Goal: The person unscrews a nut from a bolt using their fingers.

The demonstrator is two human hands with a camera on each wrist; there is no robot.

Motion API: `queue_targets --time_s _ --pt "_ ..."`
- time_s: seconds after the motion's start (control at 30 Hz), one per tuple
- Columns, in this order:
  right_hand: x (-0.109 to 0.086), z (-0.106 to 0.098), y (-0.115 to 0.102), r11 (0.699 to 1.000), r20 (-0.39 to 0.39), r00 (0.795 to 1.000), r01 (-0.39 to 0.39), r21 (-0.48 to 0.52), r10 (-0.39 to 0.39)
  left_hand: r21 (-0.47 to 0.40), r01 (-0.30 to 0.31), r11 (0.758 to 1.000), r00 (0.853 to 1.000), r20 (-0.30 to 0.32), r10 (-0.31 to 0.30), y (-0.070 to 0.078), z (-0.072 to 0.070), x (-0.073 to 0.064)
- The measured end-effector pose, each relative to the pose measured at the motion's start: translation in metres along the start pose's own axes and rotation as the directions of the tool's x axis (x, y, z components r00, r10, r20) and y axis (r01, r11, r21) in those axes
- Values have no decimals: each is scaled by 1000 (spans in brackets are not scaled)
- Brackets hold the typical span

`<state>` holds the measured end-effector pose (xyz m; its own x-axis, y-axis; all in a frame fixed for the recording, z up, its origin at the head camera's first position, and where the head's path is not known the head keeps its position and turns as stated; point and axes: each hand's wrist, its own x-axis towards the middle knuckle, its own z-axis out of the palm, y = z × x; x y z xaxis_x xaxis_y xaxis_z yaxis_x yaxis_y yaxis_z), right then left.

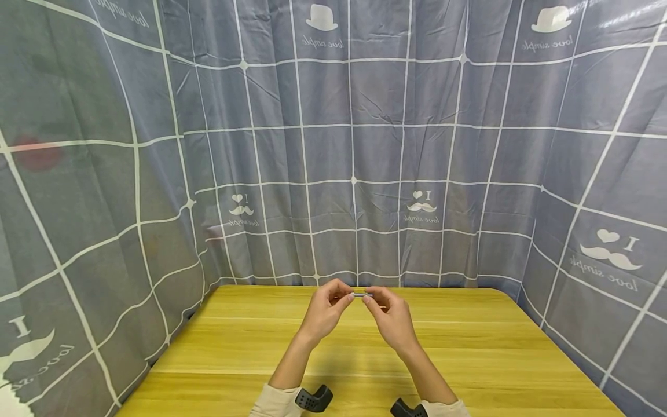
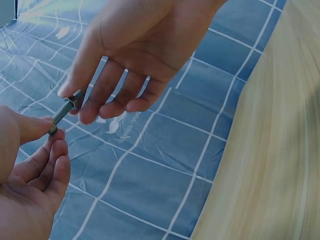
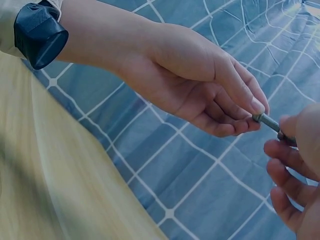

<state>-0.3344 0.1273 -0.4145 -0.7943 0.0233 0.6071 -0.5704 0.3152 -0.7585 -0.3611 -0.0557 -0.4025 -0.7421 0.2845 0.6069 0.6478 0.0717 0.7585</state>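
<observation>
A small metal bolt (image 1: 359,295) spans the gap between both hands, held above the far part of the table. My left hand (image 1: 324,313) pinches its head end between thumb and fingertips, as the right wrist view also shows on the bolt shank (image 3: 270,122). Toward the other end, a nut (image 2: 73,102) sits on the thread (image 2: 61,113). My right hand (image 1: 391,318) pinches at that nut with thumb and index finger. In the left wrist view, the other fingers (image 2: 112,92) of the right hand are spread and hold nothing. Fingertips hide part of the nut and the bolt head.
Below the hands lies a yellow wood-grain table (image 1: 250,347). A grey-blue curtain (image 1: 328,150) with white grid lines hangs behind it and along both sides. Black wrist devices (image 1: 315,398) are worn at the light sleeves (image 1: 276,401).
</observation>
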Motion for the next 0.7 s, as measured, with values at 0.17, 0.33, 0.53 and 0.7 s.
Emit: queue_targets --time_s 0.17,0.33,0.53,0.7 --pt "0 0 0 1000 -1 1000 19 4 -19 4 -3 1000 1000 -2 3 1 0 0" --pt "0 0 0 1000 0 1000 -17 7 17 6 1 1000 1000 -1 -1 0 0 -1" --pt "0 0 0 1000 -3 1000 11 -10 -12 2 11 1000 1000 2 -11 1 0 -1" --pt "0 1 0 999 11 999 45 -17 -45 6 11 1000 1000 -11 -11 -1 1 0"
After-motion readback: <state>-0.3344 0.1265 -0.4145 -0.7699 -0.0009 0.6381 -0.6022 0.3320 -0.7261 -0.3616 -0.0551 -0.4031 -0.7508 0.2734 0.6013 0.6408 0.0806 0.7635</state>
